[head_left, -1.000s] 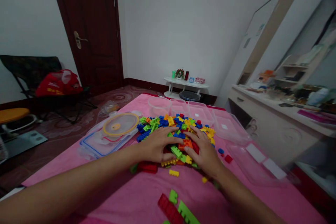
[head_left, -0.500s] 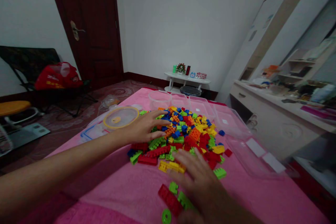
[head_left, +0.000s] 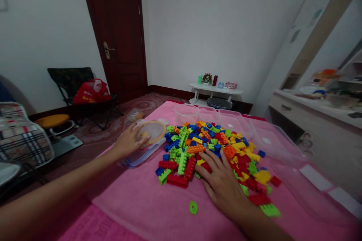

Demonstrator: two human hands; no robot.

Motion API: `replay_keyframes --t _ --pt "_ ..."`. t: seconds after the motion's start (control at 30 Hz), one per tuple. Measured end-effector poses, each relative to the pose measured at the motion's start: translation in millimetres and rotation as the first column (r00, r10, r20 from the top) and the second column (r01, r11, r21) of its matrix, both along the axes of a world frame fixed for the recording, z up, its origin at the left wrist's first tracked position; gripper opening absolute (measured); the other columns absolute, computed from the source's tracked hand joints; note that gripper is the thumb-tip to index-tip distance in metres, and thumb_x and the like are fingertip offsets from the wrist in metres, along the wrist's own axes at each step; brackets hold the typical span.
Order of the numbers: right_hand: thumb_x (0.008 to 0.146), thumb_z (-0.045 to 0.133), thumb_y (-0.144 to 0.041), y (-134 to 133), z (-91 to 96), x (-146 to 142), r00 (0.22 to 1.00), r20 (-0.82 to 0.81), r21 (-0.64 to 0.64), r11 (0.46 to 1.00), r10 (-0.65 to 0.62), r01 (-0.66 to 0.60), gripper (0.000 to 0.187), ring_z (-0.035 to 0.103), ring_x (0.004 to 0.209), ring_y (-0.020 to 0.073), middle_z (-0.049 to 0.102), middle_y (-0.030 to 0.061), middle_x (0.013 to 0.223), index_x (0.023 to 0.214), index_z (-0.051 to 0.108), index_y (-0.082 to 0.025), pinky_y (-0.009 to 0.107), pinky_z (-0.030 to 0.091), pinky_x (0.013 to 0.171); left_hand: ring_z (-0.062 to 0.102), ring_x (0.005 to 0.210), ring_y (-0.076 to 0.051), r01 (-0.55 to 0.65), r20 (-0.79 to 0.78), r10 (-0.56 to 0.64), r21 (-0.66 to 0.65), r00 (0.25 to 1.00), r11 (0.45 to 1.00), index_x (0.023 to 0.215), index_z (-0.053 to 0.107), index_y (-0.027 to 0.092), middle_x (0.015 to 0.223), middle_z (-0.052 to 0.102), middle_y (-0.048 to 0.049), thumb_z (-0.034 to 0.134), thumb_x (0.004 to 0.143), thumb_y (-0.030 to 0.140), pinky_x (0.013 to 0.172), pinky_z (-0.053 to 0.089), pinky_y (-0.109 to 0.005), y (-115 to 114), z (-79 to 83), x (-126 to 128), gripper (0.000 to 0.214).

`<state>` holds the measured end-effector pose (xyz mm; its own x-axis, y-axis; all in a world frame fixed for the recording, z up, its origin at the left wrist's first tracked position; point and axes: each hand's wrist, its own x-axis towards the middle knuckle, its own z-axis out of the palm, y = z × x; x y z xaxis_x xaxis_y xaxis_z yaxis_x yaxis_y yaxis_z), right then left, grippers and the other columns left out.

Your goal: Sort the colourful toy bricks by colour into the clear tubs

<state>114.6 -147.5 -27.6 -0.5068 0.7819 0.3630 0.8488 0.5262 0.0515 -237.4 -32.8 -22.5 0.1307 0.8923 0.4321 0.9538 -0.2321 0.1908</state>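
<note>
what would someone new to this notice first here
The bright heap of toy bricks on the pink cloth stands out first, with the right hand at its near side. Left of it, the left hand is at a yellow-rimmed lid. Farther back on the left is a dark red door.

Readable text: none | red bag [head_left: 92, 92]: lettering, illegible | pink cloth [head_left: 132, 199]: marks, illegible

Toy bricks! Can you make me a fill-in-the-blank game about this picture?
1. The toy bricks lie heaped on a ____ cloth.
2. The hand nearest the round yellow-rimmed lid is the person's ____ one.
3. The ring-shaped piece lying by itself is ____.
4. The plastic bag on the folding chair is mostly ____.

Missing words: pink; left; green; red.
</note>
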Motion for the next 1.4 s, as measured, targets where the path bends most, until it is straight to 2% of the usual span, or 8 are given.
replay_keyframes --t 0.1,0.3,0.47,0.53,0.6,0.8,1.0,1.4 --pt "0.086 0.054 -0.027 1.2 -3.6 -2.8 1.0 -0.021 0.068 0.998 0.001 0.001 0.031 0.037 0.131 0.0251 0.051 0.0039 0.136 0.115 0.061 -0.033 0.057 0.015 0.111 0.045 0.122 -0.029 -0.022 -0.017 0.021 -0.087 1.0 0.996 0.135 0.044 0.026 0.134 0.049 -0.0087 0.041 0.083 0.059 0.101 0.037 -0.046 0.9 -6.1 2.8 0.062" --pt "0.086 0.052 -0.024 -3.1 -4.0 -5.2 0.999 -0.044 0.106 0.994 0.015 -0.01 0.028 0.044 0.125 0.0239 0.055 0.0054 0.131 0.112 0.062 -0.031 0.057 0.019 0.109 0.033 0.131 -0.033 -0.027 -0.047 0.02 -0.161 0.999 0.987 0.132 0.049 0.026 0.144 0.038 -0.0114 0.035 0.086 0.059 0.1 0.032 -0.061 9.8 -4.6 5.6 0.057" --pt "0.086 0.052 -0.021 -5.4 -6.0 -6.9 0.997 -0.066 0.109 0.994 0.029 -0.021 0.026 0.048 0.121 0.0235 0.057 0.006 0.128 0.107 0.064 -0.03 0.057 0.021 0.109 0.034 0.133 -0.028 0.248 -0.098 -0.25 -0.036 0.963 0.968 0.12 0.058 0.02 0.144 0.037 -0.0121 0.041 0.088 0.051 0.107 0.033 -0.045 -7.6 8.7 -11.6 0.048" --pt "0.085 0.052 -0.02 -5.1 -6.0 -7.4 0.997 -0.073 0.107 0.994 0.037 -0.029 0.026 0.049 0.119 0.0238 0.058 0.0065 0.127 0.106 0.065 -0.029 0.057 0.023 0.108 0.038 0.131 -0.026 0.374 -0.157 -0.386 -0.101 0.909 0.922 0.126 0.054 0.023 0.145 0.038 -0.0098 0.046 0.086 0.052 0.107 0.034 -0.04 -23.2 14.7 -16.1 0.05" --pt "0.084 0.052 -0.019 -4.5 -5.9 -7.6 0.996 -0.08 0.106 0.994 0.039 -0.03 0.027 0.05 0.118 0.0239 0.058 0.0068 0.126 0.106 0.065 -0.028 0.056 0.024 0.108 0.042 0.129 -0.026 0.414 -0.204 -0.442 -0.169 0.873 0.895 0.131 0.049 0.025 0.143 0.041 -0.0084 0.049 0.083 0.056 0.106 0.036 -0.039 -39.0 19.0 -17.1 0.057" --pt "0.083 0.053 -0.018 -3.6 -7.3 -7.7 0.996 -0.082 0.114 0.993 0.039 -0.029 0.027 0.051 0.117 0.0237 0.059 0.0066 0.124 0.105 0.065 -0.029 0.055 0.025 0.108 0.053 0.113 -0.029 0.269 -0.335 -0.307 -0.155 0.891 0.951 0.118 0.058 0.023 0.128 0.053 -0.0107 0.048 0.081 0.061 0.09 0.049 -0.042 -68.8 21.9 -9.2 0.054" --pt "0.083 0.053 -0.018 -3.2 -8.3 -7.5 0.994 -0.093 0.127 0.991 0.05 -0.038 0.026 0.051 0.117 0.0236 0.059 0.0066 0.124 0.103 0.066 -0.028 0.055 0.026 0.107 0.046 0.12 -0.031 0.195 -0.401 -0.218 -0.099 0.89 0.976 0.127 0.049 0.022 0.132 0.048 -0.0121 0.052 0.082 0.038 0.096 0.043 -0.044 -80.9 12.3 -1.7 0.048" --pt "0.084 0.052 -0.018 -2.4 -10.1 -6.5 0.994 -0.092 0.131 0.99 0.06 -0.048 0.028 0.05 0.117 0.0241 0.059 0.0065 0.124 0.105 0.066 -0.029 0.055 0.027 0.107 0.049 0.107 -0.031 0.091 -0.403 -0.116 -0.08 0.908 0.993 0.115 0.052 0.021 0.121 0.05 -0.0128 0.055 0.07 0.03 0.082 0.046 -0.043 -52.2 16.2 16.8 0.047"
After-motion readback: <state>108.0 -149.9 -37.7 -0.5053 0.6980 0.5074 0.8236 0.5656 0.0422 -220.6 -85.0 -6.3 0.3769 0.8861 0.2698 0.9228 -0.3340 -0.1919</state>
